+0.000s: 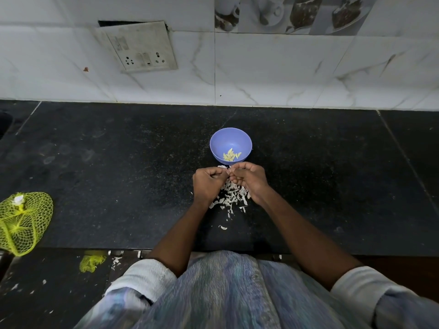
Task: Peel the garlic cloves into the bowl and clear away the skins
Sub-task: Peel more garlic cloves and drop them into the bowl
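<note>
A small blue bowl (pixel 230 138) stands on the black counter, with several peeled yellowish garlic cloves (pixel 231 156) at its bottom. Just in front of it my left hand (pixel 207 184) and my right hand (pixel 249 180) meet fingertip to fingertip, both with curled fingers. Between the fingertips they pinch a small garlic clove (pixel 229 172), mostly hidden by the fingers. Under and between my wrists lies a heap of white garlic skins (pixel 231 197), with a few stray flakes nearer the counter's front edge.
A yellow mesh bag (pixel 22 222) lies at the counter's left front edge, a white garlic piece at its top. A scrap of yellow mesh (pixel 91 262) and skin flakes lie on the lower ledge. A socket plate (pixel 140 47) hangs on the tiled wall behind.
</note>
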